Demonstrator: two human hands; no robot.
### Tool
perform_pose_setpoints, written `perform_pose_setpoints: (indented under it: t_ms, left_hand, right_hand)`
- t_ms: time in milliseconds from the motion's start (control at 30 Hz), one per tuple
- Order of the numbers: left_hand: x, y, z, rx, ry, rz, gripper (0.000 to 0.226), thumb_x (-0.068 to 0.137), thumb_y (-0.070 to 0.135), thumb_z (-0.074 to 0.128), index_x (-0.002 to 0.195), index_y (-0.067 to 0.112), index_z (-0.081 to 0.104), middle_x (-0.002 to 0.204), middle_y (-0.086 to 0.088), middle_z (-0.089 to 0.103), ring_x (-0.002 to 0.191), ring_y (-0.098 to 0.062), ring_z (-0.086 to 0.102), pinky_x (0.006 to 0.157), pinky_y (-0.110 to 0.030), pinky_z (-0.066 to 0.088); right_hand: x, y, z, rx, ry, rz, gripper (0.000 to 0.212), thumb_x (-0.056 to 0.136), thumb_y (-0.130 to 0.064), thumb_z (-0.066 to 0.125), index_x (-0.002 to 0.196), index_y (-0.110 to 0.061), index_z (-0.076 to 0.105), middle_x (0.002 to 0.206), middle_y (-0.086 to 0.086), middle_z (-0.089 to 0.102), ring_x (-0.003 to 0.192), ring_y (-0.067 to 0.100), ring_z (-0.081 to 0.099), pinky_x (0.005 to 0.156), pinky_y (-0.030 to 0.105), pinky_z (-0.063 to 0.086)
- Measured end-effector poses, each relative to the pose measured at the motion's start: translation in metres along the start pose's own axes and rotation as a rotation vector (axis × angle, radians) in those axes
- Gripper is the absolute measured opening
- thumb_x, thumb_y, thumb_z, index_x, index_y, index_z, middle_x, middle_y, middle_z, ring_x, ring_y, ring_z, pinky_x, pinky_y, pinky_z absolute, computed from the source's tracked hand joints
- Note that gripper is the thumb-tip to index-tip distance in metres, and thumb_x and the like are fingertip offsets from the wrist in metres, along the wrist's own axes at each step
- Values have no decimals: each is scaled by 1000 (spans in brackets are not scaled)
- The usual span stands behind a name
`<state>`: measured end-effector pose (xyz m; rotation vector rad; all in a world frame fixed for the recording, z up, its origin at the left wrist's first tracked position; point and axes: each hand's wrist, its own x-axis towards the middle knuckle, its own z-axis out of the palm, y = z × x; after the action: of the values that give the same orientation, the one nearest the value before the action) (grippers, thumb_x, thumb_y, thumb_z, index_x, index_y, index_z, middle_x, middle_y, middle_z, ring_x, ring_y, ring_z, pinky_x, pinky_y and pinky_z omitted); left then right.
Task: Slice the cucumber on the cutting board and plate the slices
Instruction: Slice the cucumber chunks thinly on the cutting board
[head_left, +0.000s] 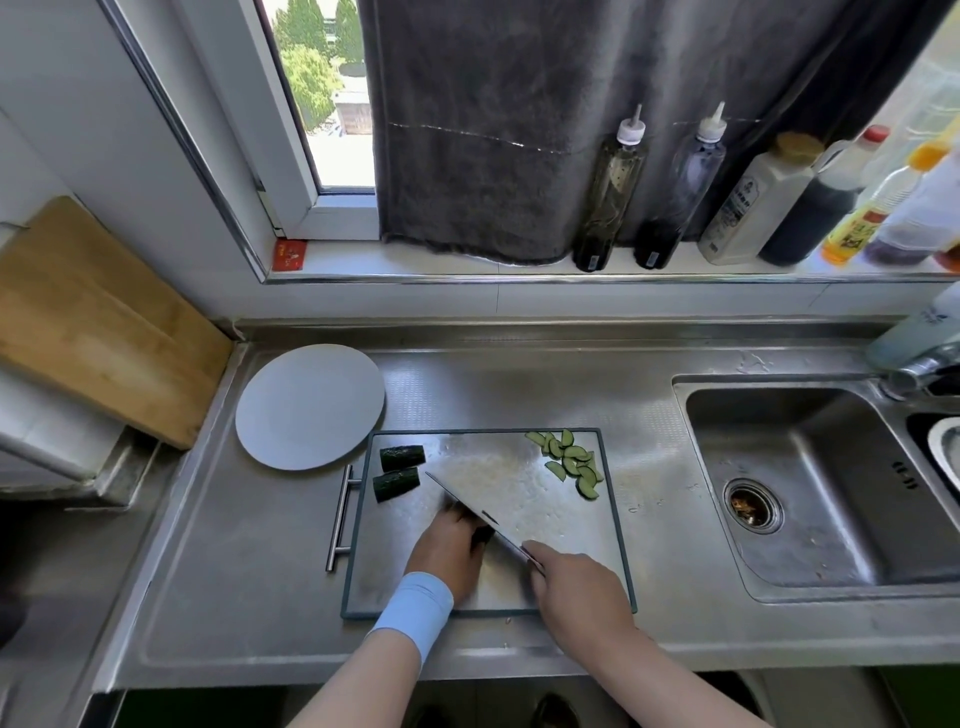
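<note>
1. The knife (491, 518) was held by the right hand (576, 592), whose grip was closed round the handle. The blade was laid diagonally over the near half of the cutting board (618, 519), with its tip pointed away and to the left.
2. A dark cucumber piece (484, 535) was covered by the left hand (449, 545), with the grip curled down over it. Most of the piece was hidden under the fingers.
3. The coming cut was judged to turn on one relation: the held piece lay just to the left of the blade, with the left fingertips close beside the blade's flat. Whether they touched could not be told. The piece's long axis could not be read and was only presumed to run across the blade.
4. Two uncut lengths (400, 468) were left side by side at the board's far-left corner, their long axes running roughly left to right. They lay nearer the left hand.
5. The slices (571, 462) were heaped at the far-right corner, on the right hand's side.
6. The plate (310, 407) was set on the tabletop (249, 545) at the board's far-left corner and carried no slices. Slicing was judged partway done and plating not begun.
</note>
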<state>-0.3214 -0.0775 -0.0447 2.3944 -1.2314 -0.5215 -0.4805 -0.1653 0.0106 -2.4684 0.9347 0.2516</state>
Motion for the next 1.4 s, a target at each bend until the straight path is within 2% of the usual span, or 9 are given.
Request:
perform_pose_setpoints:
  t_ms: [233, 433, 500, 600, 800, 967, 1133, 1300, 1400]
  left_hand:
    - [3, 1, -2, -2, -18, -16, 32, 92, 24, 51, 124, 25, 56, 130, 2, 51, 118, -18, 47, 95, -26, 41]
    - [4, 1, 0, -2, -20, -28, 28, 91, 25, 52, 118, 23, 59, 125, 2, 53, 114, -17, 49, 93, -27, 44]
    - [3, 1, 0, -6, -21, -46, 27, 90, 25, 53, 116, 22, 60, 123, 2, 54, 112, -18, 50, 92, -27, 44]
    - [2, -1, 1, -12, -26, -51, 24, 88, 24, 56, 112, 21, 61, 120, 4, 53, 110, -16, 51, 90, -26, 44]
    - [-2, -3, 2, -5, -14, -40, 27, 88, 24, 56, 115, 20, 60, 122, 4, 51, 113, -13, 48, 91, -19, 38]
    - [-2, -3, 3, -19, -7, -60, 27, 89, 27, 55, 116, 22, 60, 122, 4, 52, 112, -14, 49, 91, -19, 38]
    - [-1, -2, 2, -29, -1, -78, 28, 90, 29, 54, 117, 24, 60, 122, 1, 54, 110, -18, 52, 91, -25, 42]
    - [0, -4, 3, -17, -15, -52, 28, 89, 26, 53, 116, 24, 60, 123, 3, 53, 114, -18, 49, 92, -25, 43]
    - [1, -5, 3, -13, -14, -47, 28, 89, 26, 53, 116, 24, 60, 123, 2, 53, 114, -17, 48, 93, -25, 41]
  right_hand:
    - [1, 1, -2, 24, -2, -2, 38, 102, -32, 35, 136, -38, 51, 111, -1, 71, 98, 23, 64, 78, 33, 49]
    - [4, -2, -8, 47, -40, -19, 25, 99, -26, 36, 109, -32, 58, 90, 0, 68, 76, 24, 55, 51, 30, 29]
    - [7, -4, -8, 39, -55, -14, 22, 98, -25, 36, 103, -29, 57, 87, 1, 65, 72, 23, 47, 50, 30, 26]
    - [14, -7, -4, 79, -90, 20, 21, 97, -22, 37, 95, -26, 57, 79, -2, 56, 72, 24, 48, 52, 32, 28]
    - [20, -6, 6, 147, -108, 43, 26, 97, -23, 39, 109, -31, 60, 95, 3, 69, 76, 22, 51, 62, 30, 36]
    - [18, -10, 3, 133, -88, 16, 23, 98, -23, 38, 104, -29, 59, 93, 3, 68, 72, 20, 47, 61, 30, 34]
    - [4, -5, 3, 116, -54, -3, 27, 99, -27, 35, 113, -28, 58, 94, 2, 69, 84, 24, 61, 66, 34, 44]
    - [-5, -1, 2, 87, -14, -11, 30, 100, -28, 35, 118, -32, 58, 95, 0, 70, 86, 21, 62, 63, 32, 39]
    - [-4, 0, -1, 78, -19, -10, 29, 99, -28, 35, 115, -32, 59, 94, 0, 70, 79, 20, 58, 61, 31, 36]
